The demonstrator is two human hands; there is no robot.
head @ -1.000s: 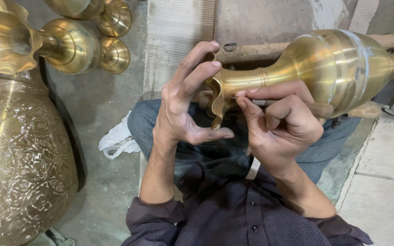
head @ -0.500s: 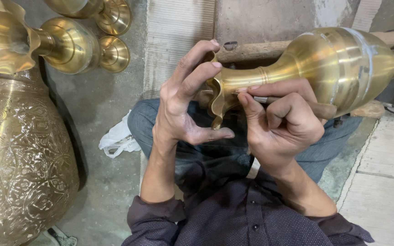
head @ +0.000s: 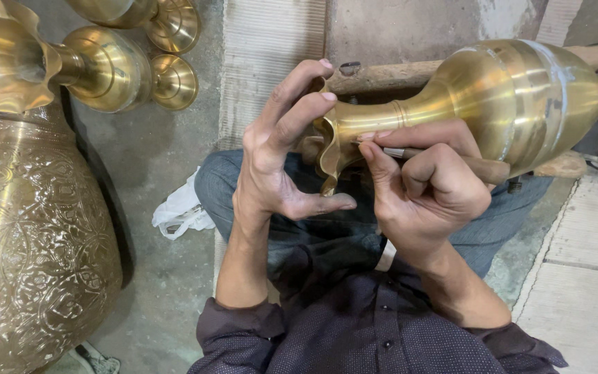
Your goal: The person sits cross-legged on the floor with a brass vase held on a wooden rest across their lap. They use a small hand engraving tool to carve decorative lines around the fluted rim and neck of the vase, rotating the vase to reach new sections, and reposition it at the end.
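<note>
A plain brass vase (head: 513, 97) lies on its side across a wooden rest, its fluted mouth (head: 330, 149) turned toward me. My left hand (head: 278, 159) cups that fluted rim, index and middle fingers over its top edge and thumb under it. My right hand (head: 423, 187) is closed around a wooden-handled engraving tool (head: 486, 168), with the metal tip pressed against the vase's narrow neck just behind the rim.
A large engraved brass vase (head: 32, 242) stands at the left. Smaller brass vases (head: 98, 66) lie on the concrete floor at the upper left. A crumpled white cloth (head: 178, 211) sits by my knee. A ribbed mat (head: 271, 62) lies ahead.
The hands and vase have barely moved; the right hand's tool has shifted slightly along the neck.
</note>
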